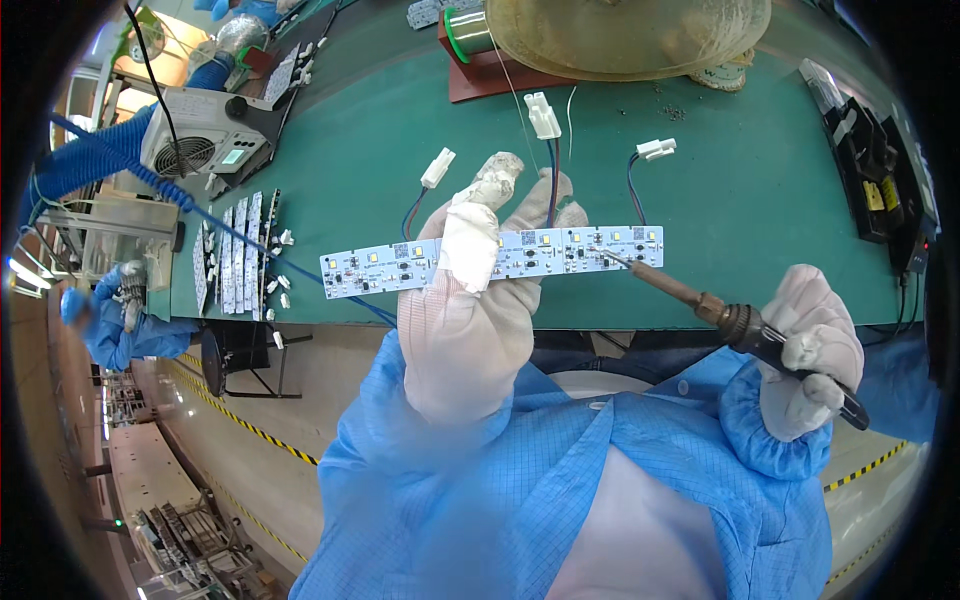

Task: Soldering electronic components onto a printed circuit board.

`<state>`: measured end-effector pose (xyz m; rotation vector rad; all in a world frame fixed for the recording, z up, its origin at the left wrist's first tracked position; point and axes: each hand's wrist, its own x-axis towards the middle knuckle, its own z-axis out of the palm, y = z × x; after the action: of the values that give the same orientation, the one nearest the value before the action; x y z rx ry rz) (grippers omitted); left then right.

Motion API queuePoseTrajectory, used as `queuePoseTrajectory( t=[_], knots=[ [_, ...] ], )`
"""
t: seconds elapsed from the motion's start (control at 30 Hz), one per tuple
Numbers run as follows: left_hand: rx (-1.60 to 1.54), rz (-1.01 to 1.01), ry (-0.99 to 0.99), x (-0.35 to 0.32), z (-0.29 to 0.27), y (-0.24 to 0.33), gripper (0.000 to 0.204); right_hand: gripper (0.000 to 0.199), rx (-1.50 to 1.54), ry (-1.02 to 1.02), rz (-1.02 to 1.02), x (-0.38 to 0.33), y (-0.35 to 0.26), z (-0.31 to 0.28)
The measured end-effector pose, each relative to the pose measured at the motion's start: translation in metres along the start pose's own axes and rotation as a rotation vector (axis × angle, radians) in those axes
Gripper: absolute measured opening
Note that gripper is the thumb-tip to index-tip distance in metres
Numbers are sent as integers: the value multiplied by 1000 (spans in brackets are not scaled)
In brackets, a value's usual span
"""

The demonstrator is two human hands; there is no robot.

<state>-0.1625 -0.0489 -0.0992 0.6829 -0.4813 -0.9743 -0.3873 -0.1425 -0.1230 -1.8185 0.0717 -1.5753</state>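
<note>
My left hand (468, 335), in a pale glove with white wrapping on the thumb, is closed around a long white circuit board (590, 250) dotted with small parts. Short dark leads run up from the board to three white plug connectors (542, 116); one lead passes by my left fingertips. My right hand (815, 350), gloved too, is wrapped around the black handle of a soldering iron (737, 325). The iron's tip points left and meets, or nearly meets, the board right of its middle; contact is hard to tell.
Behind the board are a solder wire spool (467, 34) and a large yellowish translucent cover (630, 40). More circuit boards (240, 255) lie at left, near a white device (205, 140) and a blue coiled hose (110, 150). A black rack (870, 170) stands right. A person in blue (125, 325) works far left.
</note>
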Motion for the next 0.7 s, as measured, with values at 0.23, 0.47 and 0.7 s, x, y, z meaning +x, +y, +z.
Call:
queuePoseTrajectory(
  t=[0.23, 0.47, 0.7],
  knots=[
    [-44, -54, -9, 0, 2, 6, 34, 33, -42, -30, 101, 3, -4, 6],
    [66, -8, 8, -2, 8, 7, 52, 38, -68, -37, 86, 2, -4, 6],
    [68, -28, 38, -1, 8, 4, 52, 37, -83, -81, 96, 4, -4, 3]
  ],
)
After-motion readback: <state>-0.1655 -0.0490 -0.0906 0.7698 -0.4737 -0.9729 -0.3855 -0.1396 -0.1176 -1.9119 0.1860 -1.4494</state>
